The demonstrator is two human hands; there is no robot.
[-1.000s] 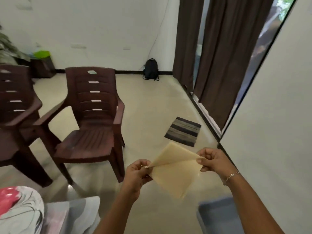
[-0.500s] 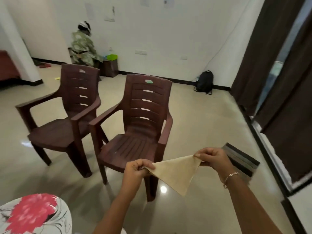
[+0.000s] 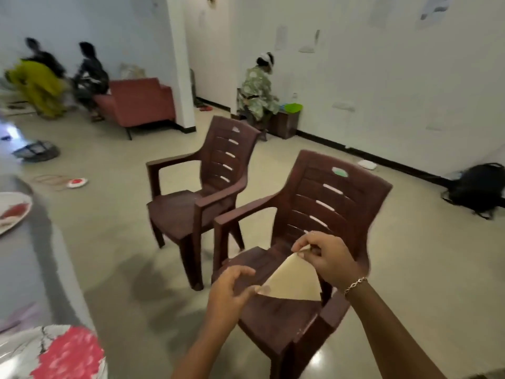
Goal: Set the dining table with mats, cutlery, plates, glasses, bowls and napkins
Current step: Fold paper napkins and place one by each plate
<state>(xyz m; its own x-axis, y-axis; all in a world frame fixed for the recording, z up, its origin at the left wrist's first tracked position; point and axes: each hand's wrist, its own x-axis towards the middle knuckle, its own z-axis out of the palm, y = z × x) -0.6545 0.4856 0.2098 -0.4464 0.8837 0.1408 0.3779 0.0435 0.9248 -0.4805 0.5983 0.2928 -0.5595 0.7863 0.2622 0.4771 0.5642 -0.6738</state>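
Note:
I hold a cream napkin (image 3: 293,281) folded into a triangle, in the air above the seat of a brown plastic chair (image 3: 322,214). My left hand (image 3: 232,291) pinches its lower left corner. My right hand (image 3: 328,258), with a bracelet on the wrist, pinches its top corner. A plate with a red flower pattern (image 3: 62,354) lies at the bottom left, and a second one (image 3: 11,212) at the left edge, both on the grey table (image 3: 32,269).
A second brown chair (image 3: 207,181) stands behind the first. A red sofa (image 3: 136,102) and three people are at the back. A black backpack (image 3: 478,190) lies on the floor at the right wall.
My view has swung to the left, bringing the sofa and people into sight. The napkin has gone from a wide spread to a tighter triangle, now held over the chair seat.

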